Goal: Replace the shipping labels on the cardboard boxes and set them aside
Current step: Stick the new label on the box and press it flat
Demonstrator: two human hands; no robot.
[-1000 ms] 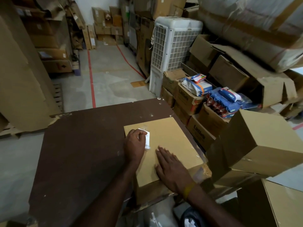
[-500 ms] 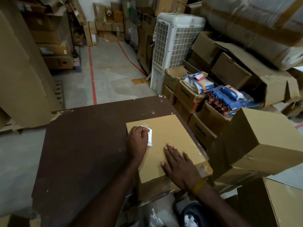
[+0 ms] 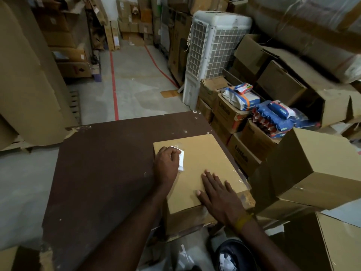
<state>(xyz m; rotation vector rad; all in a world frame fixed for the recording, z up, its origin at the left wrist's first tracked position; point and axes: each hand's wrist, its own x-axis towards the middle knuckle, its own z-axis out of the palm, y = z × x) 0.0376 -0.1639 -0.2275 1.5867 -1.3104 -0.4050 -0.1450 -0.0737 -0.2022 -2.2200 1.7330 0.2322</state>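
The flat brown cardboard box [image 3: 199, 173] lies at the right edge of the dark brown table [image 3: 101, 173]. My left hand [image 3: 167, 166] pinches the small white paper label [image 3: 181, 163] near the box's far-left corner. My right hand [image 3: 220, 198] presses flat, fingers straight. I peel low and slowly, bracing firmly, so the cardboard probably will not tear.

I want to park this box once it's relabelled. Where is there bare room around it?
Bare room: the dark table top left of the box and the left hand, and the strip beyond the box toward the floor. Crowded: the right side, where stacked cartons press close beside the right hand.
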